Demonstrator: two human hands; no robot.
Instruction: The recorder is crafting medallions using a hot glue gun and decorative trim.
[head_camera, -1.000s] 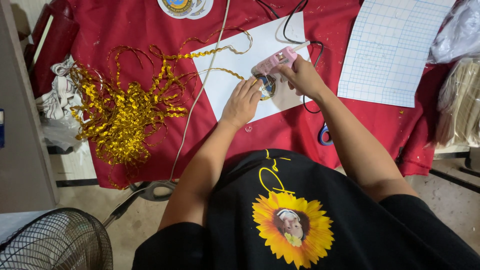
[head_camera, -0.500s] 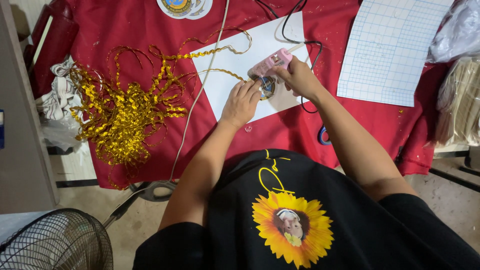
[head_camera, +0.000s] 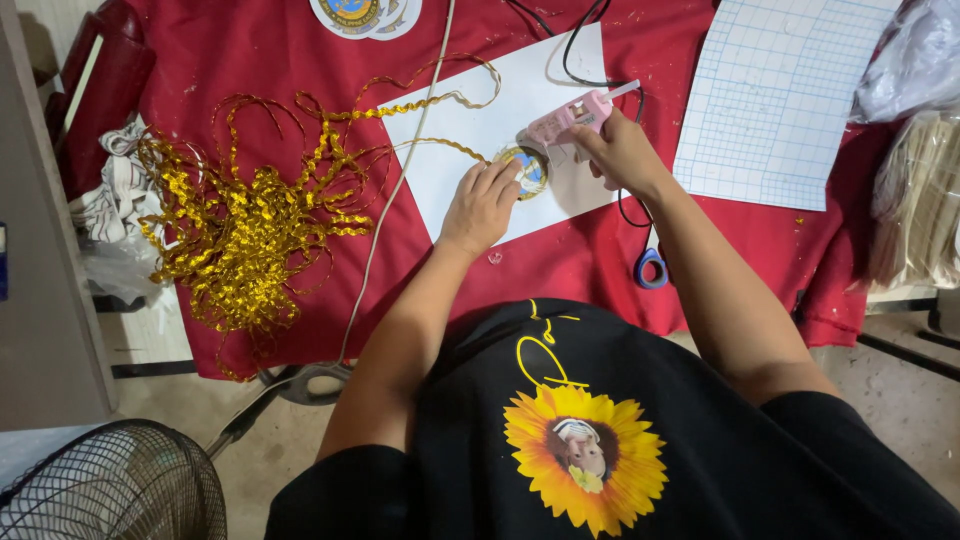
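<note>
My right hand grips a pink glue gun, its nozzle pointing left toward a small round printed badge on a white sheet. My left hand presses its fingertips on the badge's near edge. A strand of gold ribbon runs from the badge to a big tangled pile of gold ribbon on the red cloth at the left.
A blue-lined grid sheet lies at the right, blue-handled scissors near the cloth's front edge. Round printed discs sit at the far edge. A white cord crosses the cloth. A black fan stands on the floor lower left.
My right hand has shifted the glue gun up and to the right, away from the badge. My left hand stays on the badge.
</note>
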